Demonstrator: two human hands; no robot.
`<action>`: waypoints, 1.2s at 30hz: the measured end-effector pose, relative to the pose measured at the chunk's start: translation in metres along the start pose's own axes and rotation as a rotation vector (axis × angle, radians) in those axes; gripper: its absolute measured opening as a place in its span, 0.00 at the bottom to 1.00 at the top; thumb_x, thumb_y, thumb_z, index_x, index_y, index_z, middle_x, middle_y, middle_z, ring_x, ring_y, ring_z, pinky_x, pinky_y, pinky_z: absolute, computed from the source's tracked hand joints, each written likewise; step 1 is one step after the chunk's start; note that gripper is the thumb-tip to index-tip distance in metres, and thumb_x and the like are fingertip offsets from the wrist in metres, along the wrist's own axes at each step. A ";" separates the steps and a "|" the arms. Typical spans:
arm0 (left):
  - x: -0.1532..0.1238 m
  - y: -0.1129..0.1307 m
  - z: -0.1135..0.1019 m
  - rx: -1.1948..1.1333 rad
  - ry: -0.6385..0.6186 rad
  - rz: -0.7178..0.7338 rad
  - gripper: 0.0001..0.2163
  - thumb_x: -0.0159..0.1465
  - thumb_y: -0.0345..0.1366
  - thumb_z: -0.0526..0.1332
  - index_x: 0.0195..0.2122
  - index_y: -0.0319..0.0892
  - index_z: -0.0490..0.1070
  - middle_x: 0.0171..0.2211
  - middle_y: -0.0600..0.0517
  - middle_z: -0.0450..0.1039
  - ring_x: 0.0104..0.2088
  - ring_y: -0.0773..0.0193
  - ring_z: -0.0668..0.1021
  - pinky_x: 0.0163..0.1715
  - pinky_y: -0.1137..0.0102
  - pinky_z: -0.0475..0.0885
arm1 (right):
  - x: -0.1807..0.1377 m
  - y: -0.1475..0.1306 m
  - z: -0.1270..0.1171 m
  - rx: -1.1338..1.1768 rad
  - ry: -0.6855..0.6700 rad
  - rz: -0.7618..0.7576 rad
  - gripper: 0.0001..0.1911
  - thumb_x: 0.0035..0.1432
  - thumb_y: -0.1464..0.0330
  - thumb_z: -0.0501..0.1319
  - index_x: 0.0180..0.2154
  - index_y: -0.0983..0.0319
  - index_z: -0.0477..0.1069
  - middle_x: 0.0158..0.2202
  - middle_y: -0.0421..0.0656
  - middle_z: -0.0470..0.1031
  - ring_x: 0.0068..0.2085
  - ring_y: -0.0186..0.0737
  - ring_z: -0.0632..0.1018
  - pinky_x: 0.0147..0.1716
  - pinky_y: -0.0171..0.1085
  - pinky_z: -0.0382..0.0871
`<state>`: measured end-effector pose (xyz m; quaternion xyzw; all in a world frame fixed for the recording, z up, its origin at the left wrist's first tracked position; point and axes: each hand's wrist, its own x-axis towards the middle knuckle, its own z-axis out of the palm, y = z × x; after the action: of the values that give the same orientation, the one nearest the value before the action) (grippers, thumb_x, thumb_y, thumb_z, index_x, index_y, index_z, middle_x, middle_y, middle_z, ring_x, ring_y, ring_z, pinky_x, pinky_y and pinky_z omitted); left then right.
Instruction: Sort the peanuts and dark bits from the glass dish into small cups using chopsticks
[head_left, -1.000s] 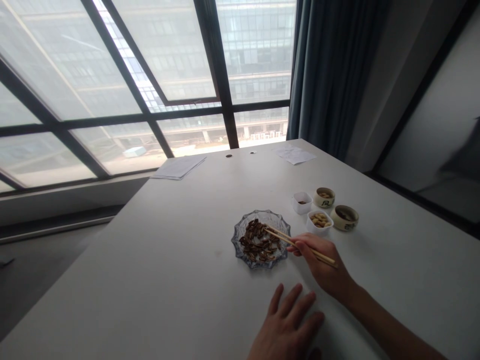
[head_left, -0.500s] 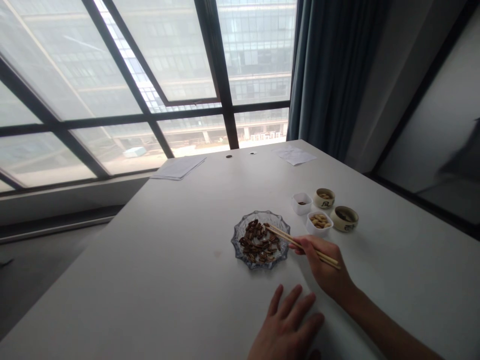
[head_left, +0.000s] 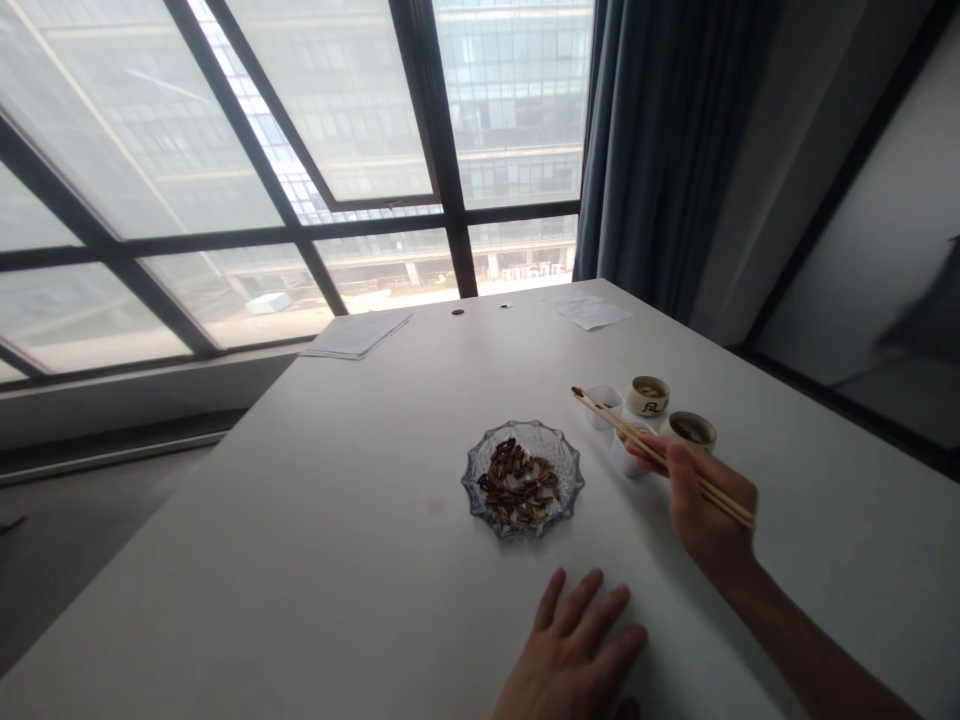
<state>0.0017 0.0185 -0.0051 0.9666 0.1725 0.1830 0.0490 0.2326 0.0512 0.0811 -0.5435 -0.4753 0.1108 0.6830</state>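
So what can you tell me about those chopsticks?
The chopsticks are two thin, pale sticks that look like wood or bamboo. The right hand grips them near their back ends. They slant up and left, tips close together by the small white cup, with a tiny dark bit at the tips, maybe a seed.

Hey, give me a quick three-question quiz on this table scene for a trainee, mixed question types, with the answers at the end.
1. True or false: the left hand lies flat on the table.
2. The tips of the chopsticks are nearest: A the glass dish, B the white square cup, C the papers.
3. Which hand holds the chopsticks?
Key: 1 true; 2 B; 3 the right hand.
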 end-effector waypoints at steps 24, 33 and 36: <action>0.000 0.000 0.003 -0.028 0.015 0.003 0.20 0.75 0.49 0.61 0.64 0.48 0.68 0.69 0.51 0.65 0.69 0.46 0.66 0.68 0.43 0.59 | -0.014 -0.004 0.011 0.158 -0.214 0.106 0.20 0.69 0.52 0.62 0.40 0.62 0.82 0.37 0.49 0.87 0.36 0.51 0.88 0.36 0.44 0.87; -0.001 0.001 0.003 -0.032 0.009 0.001 0.20 0.77 0.49 0.59 0.65 0.48 0.67 0.70 0.51 0.64 0.70 0.47 0.63 0.70 0.44 0.54 | -0.034 0.002 0.023 0.248 -0.342 0.248 0.19 0.67 0.53 0.65 0.41 0.63 0.83 0.36 0.50 0.87 0.37 0.53 0.88 0.32 0.42 0.87; -0.002 0.001 0.005 -0.023 0.021 0.004 0.19 0.77 0.49 0.59 0.65 0.48 0.67 0.70 0.51 0.64 0.70 0.47 0.63 0.70 0.44 0.53 | -0.035 0.001 0.024 0.268 -0.347 0.274 0.20 0.66 0.52 0.66 0.42 0.63 0.83 0.37 0.51 0.87 0.39 0.54 0.88 0.33 0.42 0.87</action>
<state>0.0020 0.0171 -0.0104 0.9644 0.1688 0.1953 0.0577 0.1960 0.0431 0.0605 -0.4802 -0.4885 0.3558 0.6358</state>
